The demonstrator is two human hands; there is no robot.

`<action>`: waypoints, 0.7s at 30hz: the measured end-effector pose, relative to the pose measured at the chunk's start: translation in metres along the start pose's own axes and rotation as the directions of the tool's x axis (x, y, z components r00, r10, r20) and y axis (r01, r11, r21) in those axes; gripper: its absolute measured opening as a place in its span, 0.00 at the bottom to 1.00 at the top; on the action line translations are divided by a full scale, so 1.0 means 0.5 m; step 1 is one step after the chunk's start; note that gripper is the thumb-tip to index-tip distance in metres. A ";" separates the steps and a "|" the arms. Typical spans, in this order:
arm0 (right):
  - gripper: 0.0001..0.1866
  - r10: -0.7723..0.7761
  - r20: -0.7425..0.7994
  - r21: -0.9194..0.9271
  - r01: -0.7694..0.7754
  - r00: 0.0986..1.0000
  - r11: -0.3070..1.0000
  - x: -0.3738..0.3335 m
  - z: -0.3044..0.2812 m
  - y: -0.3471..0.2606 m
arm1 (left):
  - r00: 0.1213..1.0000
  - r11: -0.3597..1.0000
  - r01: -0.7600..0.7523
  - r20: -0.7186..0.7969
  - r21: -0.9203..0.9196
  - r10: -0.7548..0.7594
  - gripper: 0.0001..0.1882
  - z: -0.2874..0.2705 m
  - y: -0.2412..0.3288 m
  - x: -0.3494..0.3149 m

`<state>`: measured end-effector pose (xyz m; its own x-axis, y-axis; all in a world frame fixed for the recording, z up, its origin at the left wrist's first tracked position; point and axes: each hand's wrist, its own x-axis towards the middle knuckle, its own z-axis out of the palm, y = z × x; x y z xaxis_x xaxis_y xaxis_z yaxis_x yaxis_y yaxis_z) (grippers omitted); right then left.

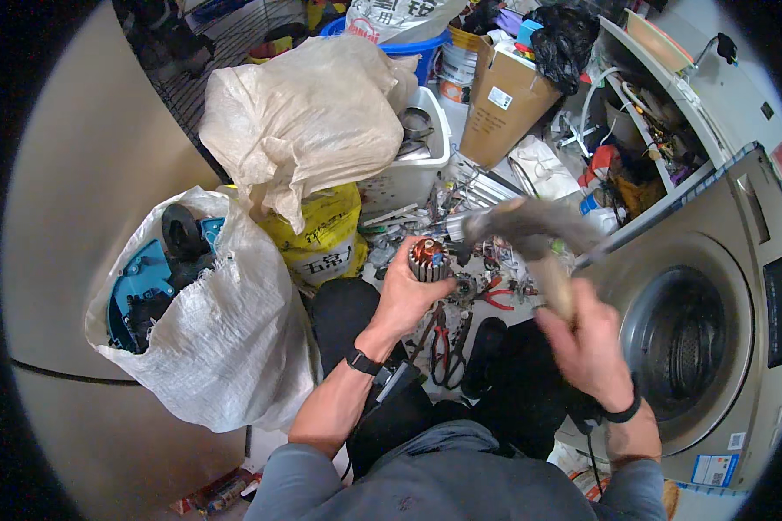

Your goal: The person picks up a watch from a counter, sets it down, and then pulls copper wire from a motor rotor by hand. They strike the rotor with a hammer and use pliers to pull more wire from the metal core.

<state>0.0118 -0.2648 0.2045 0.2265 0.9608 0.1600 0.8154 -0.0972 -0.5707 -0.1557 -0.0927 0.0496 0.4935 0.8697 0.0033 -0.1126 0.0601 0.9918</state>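
Left hand (413, 293) out ahead, between the knees and over the floor; fingers and thumb clamped around a motor core (427, 260), its steel ribs below, copper windings uppermost. Core sits roughly upright in the grip; its underside is hidden.

Right hand (589, 340) to the right and slightly nearer, fingers closed around the wooden handle of a hammer (551, 282). Hammer head raised, to the right of the core and apart from it; blurred, so the face shape cannot be told.

Floor below: red-handled pliers (440, 340) near, between the feet; a second red-handled pair (497, 294) farther right; small metal scraps scattered around and beyond.

Left side: white woven sack (235, 352), mouth open, teal plastic housing (142, 276) and black parts inside. Beyond it, a yellow bag (320, 236) just beside a white bin (397, 189), with a large beige plastic bag (304, 117) above.

Far right of centre: cardboard box (506, 108), tilted, black plastic bag (566, 43) at its top. Right side: front-loading washing machine (679, 339), door shut.
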 end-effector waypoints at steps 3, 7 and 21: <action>0.19 0.018 -0.269 0.106 0.011 0.963 0.994 -0.010 -0.036 -0.039 | 0.998 0.997 -0.031 -0.044 0.065 0.034 0.28 -0.001 0.018 -0.005; 0.16 -0.039 0.154 -0.129 0.059 0.987 0.990 0.004 0.034 0.026 | 0.998 0.989 -0.060 -0.023 0.135 0.063 0.29 0.009 0.006 0.004; 0.15 -0.049 0.008 -0.097 0.049 0.999 0.994 -0.020 0.007 0.028 | 0.992 0.973 -0.120 -0.006 0.196 0.124 0.28 0.005 0.000 -0.034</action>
<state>0.0189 -0.2748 0.1921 0.1821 0.9665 0.1808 0.8732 -0.0744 -0.4816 -0.1618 -0.1087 0.0499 0.4707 0.8733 0.1255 -0.0002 -0.1422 0.9898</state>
